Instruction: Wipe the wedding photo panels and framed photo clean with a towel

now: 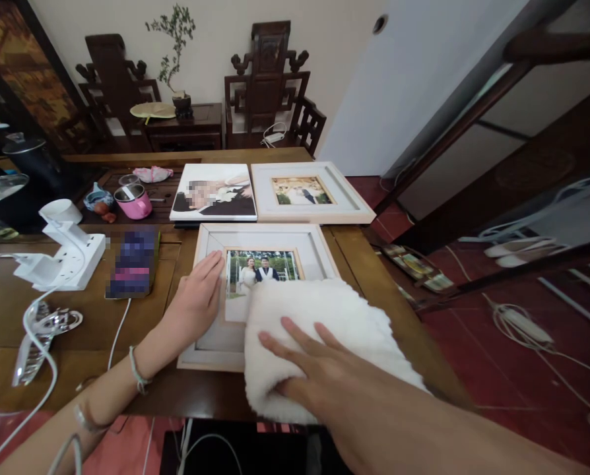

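Note:
A white-framed photo (268, 239) lies flat at the near edge of the wooden table (389, 297). My left hand (196, 300) rests flat on the frame's left side, fingers stretched out and together. My right hand (315, 369) presses flat on a fluffy white cloth (319, 310) that covers the frame's lower right part. Its fingers are spread on the cloth. The picture in the frame shows above the cloth.
Behind lie a frameless photo print (214, 192) and a second white frame (309, 192). Left of the frame are a phone (132, 262) on a cable, a white power strip (70, 254), a pink cup (134, 201). Carved chairs stand at the back. Cables lie on the red floor at right.

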Motion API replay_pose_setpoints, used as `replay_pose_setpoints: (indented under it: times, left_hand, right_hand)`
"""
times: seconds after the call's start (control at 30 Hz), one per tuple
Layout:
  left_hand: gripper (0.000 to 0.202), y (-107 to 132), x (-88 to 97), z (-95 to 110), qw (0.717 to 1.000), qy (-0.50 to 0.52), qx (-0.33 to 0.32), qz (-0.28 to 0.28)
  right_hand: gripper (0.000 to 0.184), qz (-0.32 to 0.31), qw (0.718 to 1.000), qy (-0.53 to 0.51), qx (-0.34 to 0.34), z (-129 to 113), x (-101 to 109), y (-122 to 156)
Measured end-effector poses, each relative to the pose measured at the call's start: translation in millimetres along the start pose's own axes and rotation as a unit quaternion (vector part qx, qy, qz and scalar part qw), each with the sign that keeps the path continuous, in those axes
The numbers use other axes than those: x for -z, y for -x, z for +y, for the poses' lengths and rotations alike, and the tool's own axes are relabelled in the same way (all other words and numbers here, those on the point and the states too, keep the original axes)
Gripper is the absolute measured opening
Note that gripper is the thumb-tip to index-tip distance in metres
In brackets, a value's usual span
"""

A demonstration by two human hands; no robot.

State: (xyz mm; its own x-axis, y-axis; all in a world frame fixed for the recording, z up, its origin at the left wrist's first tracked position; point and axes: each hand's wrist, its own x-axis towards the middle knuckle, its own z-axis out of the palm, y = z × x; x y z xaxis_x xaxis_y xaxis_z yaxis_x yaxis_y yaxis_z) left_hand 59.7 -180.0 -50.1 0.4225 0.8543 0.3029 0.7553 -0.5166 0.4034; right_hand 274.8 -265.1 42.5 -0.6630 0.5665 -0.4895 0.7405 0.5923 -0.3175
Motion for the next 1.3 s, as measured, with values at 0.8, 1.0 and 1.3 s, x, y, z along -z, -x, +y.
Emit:
replay_pose_setpoints:
  times: [0.8, 1.0, 1.3]
  left_hand:
    - [0.043, 0.6, 0.6, -2.0, 1.0, 0.0, -0.009, -0.001]
    - [0.045, 2.8, 1.1, -1.9, 1.0, 0.013, -0.011, 0.005]
    - [0.055, -2.6, 15.3, 9.7, 0.993, 0.109, 0.04, 0.026]
  right_hand:
    - [0.056, 0.01, 0.998, 0.04, 0.053, 1.4, 9.9, -21.2]
    - [0.058, 0.17, 0.98, 0.107, 0.009, 42.2, 28.6, -58.4]
    - [0.039, 0.21, 0.959, 0.185, 0.031, 36.2, 22.7, -93.4]
